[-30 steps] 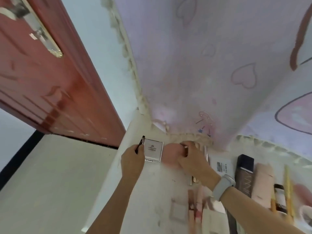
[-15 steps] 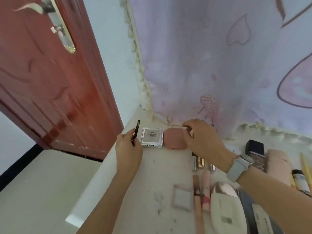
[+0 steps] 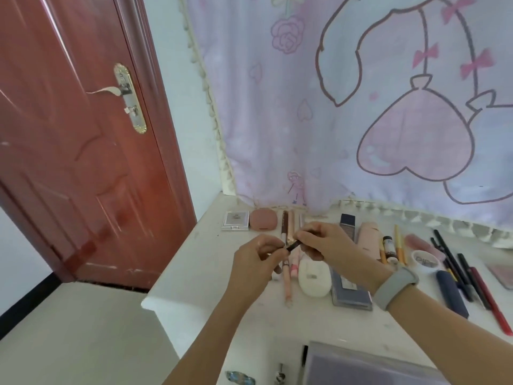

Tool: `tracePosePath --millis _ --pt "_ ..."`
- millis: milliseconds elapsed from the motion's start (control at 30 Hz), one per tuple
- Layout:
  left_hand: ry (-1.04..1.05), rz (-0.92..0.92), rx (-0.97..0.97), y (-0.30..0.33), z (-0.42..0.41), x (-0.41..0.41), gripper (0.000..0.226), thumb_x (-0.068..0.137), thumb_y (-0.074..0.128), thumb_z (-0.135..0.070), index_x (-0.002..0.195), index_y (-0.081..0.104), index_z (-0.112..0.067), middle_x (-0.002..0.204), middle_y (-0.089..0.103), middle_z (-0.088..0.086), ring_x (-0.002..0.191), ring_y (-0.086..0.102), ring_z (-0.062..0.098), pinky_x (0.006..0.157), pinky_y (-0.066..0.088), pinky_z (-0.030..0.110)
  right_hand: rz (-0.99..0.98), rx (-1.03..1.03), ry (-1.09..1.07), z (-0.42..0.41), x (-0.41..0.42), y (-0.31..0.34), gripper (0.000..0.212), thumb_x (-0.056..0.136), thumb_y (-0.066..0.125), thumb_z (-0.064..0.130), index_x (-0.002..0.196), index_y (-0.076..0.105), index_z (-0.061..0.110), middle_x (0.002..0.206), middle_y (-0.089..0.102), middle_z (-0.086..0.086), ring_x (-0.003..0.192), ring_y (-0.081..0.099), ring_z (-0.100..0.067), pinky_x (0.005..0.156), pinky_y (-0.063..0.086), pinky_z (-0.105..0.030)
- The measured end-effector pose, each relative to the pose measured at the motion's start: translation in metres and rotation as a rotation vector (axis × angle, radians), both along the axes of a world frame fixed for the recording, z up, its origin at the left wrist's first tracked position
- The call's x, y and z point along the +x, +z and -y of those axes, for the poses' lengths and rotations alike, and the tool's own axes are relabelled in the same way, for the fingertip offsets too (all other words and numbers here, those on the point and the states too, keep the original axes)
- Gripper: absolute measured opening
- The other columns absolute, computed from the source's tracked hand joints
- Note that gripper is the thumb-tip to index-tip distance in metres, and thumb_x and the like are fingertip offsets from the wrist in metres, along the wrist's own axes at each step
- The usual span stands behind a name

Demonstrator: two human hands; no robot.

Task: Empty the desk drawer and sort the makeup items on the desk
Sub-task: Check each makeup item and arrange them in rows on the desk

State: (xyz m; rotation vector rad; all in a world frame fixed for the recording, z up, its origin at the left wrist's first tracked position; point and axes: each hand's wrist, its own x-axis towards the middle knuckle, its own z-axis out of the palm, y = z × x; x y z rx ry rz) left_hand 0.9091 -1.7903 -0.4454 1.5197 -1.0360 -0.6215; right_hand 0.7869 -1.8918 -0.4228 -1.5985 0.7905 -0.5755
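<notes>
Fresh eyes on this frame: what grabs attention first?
Dead centre, the left hand and right hand pinch a thin dark pencil between them above the white desk. Behind them hangs a big lilac curtain printed with hearts and bows, and a red-brown door fills the left side. Makeup lies in rows along the desk, from a square compact at the far left corner to pencils at the right.
</notes>
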Motion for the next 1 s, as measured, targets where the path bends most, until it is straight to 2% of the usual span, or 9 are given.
tracePosePath --millis 67,133,200,300,400,567,633,733,1000 --pt "0.039 0.081 0.003 -0.003 0.003 0.001 0.010 0.083 0.065 -0.013 0.089 0.062 -0.021 0.077 0.070 -0.006 0.060 0.062 0.006 0.059 0.046 0.017 -0.041 -0.108 -0.096 0.001 -0.005 -0.002 0.014 0.090 0.056 0.010 0.077 0.061 0.011 0.059 0.054 -0.003 0.048 0.044 -0.009 0.048 0.037 -0.015" --pt "0.140 0.311 0.052 -0.015 0.013 0.012 0.021 0.088 0.059 -0.026 0.109 0.059 -0.022 0.098 0.067 -0.008 0.086 0.061 0.006 0.079 0.045 0.020 -0.039 -0.292 -0.301 0.011 -0.009 -0.004 0.014 0.089 0.057 0.014 0.076 0.059 0.015 0.064 0.057 0.001 0.057 0.048 -0.010 0.056 0.039 -0.016" --pt "0.224 0.583 0.199 -0.034 0.026 0.028 0.038 0.094 0.047 -0.033 0.129 0.047 -0.019 0.126 0.055 -0.004 0.115 0.050 0.015 0.097 0.035 0.028 -0.051 -0.461 -0.467 0.024 -0.011 -0.008 0.008 0.089 0.056 0.014 0.081 0.056 0.013 0.073 0.057 0.003 0.066 0.050 -0.009 0.060 0.037 -0.012" --pt "0.278 0.771 0.464 -0.064 0.043 0.048 0.048 0.097 0.034 -0.035 0.142 0.028 -0.019 0.149 0.029 0.003 0.137 0.024 0.021 0.112 0.018 0.036 -0.204 -0.707 -0.462 0.046 -0.004 -0.027 0.009 0.091 0.052 0.013 0.084 0.051 0.008 0.077 0.055 -0.002 0.068 0.050 -0.014 0.060 0.037 -0.015" --pt "0.324 0.846 0.598 -0.083 0.051 0.057 0.057 0.096 0.028 -0.043 0.146 0.015 -0.020 0.155 0.012 0.010 0.142 0.009 0.028 0.115 0.007 0.041 -0.341 -0.886 -0.359 0.063 0.009 -0.048 0.011 0.093 0.049 0.015 0.087 0.048 0.006 0.083 0.053 -0.006 0.070 0.051 -0.020 0.061 0.039 -0.025" --pt "0.311 0.966 0.672 -0.095 0.049 0.060 0.087 0.070 -0.013 -0.055 0.147 0.013 -0.024 0.156 0.009 0.011 0.143 0.005 0.028 0.115 0.003 0.041 -0.395 -1.010 -0.330 0.077 0.008 -0.052 0.012 0.092 0.049 0.015 0.084 0.046 0.006 0.080 0.050 -0.006 0.066 0.049 -0.022 0.056 0.040 -0.028" --pt "0.317 0.973 0.687 -0.096 0.049 0.061 0.081 0.076 -0.009 -0.056 0.148 0.012 -0.024 0.156 0.008 0.011 0.143 0.004 0.028 0.115 0.003 0.041 -0.405 -0.994 -0.363 0.082 -0.006 -0.053 0.014 0.091 0.051 0.014 0.080 0.043 0.010 0.076 0.048 -0.003 0.063 0.046 -0.019 0.052 0.036 -0.022" --pt "0.314 0.972 0.701 -0.094 0.049 0.059 0.060 0.093 0.011 -0.049 0.148 0.011 -0.023 0.156 0.007 0.011 0.143 0.004 0.028 0.115 0.004 0.042 -0.506 -0.953 -0.395 0.086 -0.029 -0.060 0.012 0.091 0.052 0.016 0.082 0.046 0.009 0.078 0.051 -0.002 0.065 0.048 -0.020 0.056 0.040 -0.027" --pt "0.313 0.936 0.671 -0.091 0.048 0.056 0.058 0.095 0.023 -0.045 0.147 0.016 -0.021 0.155 0.010 0.012 0.143 0.005 0.029 0.115 0.004 0.043 -0.623 -0.950 -0.381 0.073 -0.024 -0.066 0.014 0.094 0.046 0.023 0.092 0.050 0.010 0.085 0.056 -0.003 0.075 0.049 -0.016 0.065 0.040 -0.026"
